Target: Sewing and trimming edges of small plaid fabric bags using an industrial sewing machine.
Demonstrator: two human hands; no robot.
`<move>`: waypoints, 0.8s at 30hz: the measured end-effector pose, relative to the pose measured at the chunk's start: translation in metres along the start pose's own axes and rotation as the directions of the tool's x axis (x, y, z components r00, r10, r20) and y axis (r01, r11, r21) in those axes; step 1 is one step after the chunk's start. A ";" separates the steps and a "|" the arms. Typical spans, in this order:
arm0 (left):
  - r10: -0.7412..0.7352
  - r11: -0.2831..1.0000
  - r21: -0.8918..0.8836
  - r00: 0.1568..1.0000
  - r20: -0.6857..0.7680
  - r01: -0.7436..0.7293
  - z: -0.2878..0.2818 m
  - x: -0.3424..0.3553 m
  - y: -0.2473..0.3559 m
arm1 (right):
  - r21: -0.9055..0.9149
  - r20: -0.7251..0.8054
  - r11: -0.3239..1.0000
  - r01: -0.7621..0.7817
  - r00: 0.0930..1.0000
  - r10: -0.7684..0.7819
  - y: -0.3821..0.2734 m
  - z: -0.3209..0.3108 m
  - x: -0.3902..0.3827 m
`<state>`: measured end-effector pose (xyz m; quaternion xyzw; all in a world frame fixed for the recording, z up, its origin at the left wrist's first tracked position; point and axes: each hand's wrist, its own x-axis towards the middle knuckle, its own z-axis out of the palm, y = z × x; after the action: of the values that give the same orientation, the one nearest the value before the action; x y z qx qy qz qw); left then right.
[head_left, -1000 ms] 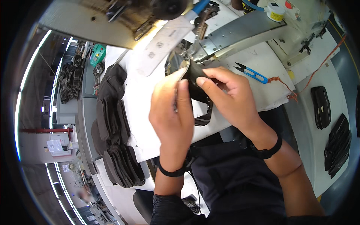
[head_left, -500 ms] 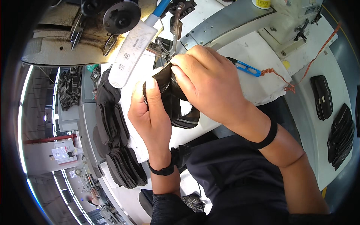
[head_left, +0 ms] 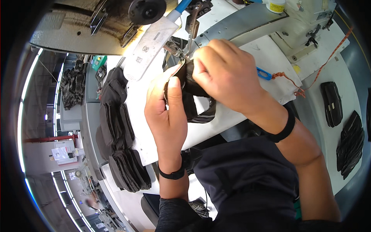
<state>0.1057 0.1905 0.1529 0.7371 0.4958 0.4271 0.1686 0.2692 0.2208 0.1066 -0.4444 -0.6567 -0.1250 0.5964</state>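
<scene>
A black fabric piece with a zipper (head_left: 190, 103) is bent into a loop, its upper edge close to the sewing machine's presser foot (head_left: 181, 55). My left hand (head_left: 168, 114) pinches its left edge, with the thumb on top and the fingers behind. On the other side, my right hand (head_left: 230, 75) is closed in a fist on the fabric near the needle area. Its fingertips are hidden behind the knuckles. Partly covered by that hand, blue-handled thread snips (head_left: 264, 74) lie on the white table, tied to an orange cord (head_left: 284, 75).
Stacks of black fabric pieces (head_left: 116, 120) line the table's left side. More black bundles (head_left: 331, 103) lie on the pale surface at right. The machine head (head_left: 89, 33) and a white plastic bar (head_left: 148, 48) overhang the work. A white bottle with a yellow label (head_left: 276, 6) stands behind.
The whole view has shifted, so the machine appears farther right. My right hand has curled tighter and now covers more of the snips. My left hand keeps its pinch on the fabric.
</scene>
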 end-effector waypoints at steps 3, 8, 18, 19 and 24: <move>0.074 0.997 0.000 0.997 -0.020 -0.074 0.007 -0.001 0.000 | 0.037 -0.005 0.999 -0.029 1.000 0.029 0.001 -0.004 0.001; 0.241 0.945 0.253 0.965 -0.101 -0.209 0.021 -0.011 0.009 | 0.033 -0.020 0.997 -0.075 0.997 0.076 0.000 -0.001 -0.002; 0.368 0.923 0.100 0.928 0.060 -0.372 0.010 -0.009 -0.003 | 0.052 0.051 0.952 -0.300 0.953 0.298 0.002 -0.022 -0.010; 0.390 0.916 0.077 0.919 0.059 -0.394 0.008 -0.008 -0.007 | 0.053 0.055 0.957 -0.286 0.957 0.283 0.000 -0.026 -0.011; 0.146 0.989 -0.013 0.982 -0.120 -0.149 0.016 0.005 -0.009 | 0.349 0.303 0.639 -0.686 0.728 0.615 -0.004 -0.042 -0.023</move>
<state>0.1144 0.2013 0.1396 0.7432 0.4441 0.4870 0.1150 0.2921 0.1792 0.0986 -0.5135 -0.5067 0.2846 0.6314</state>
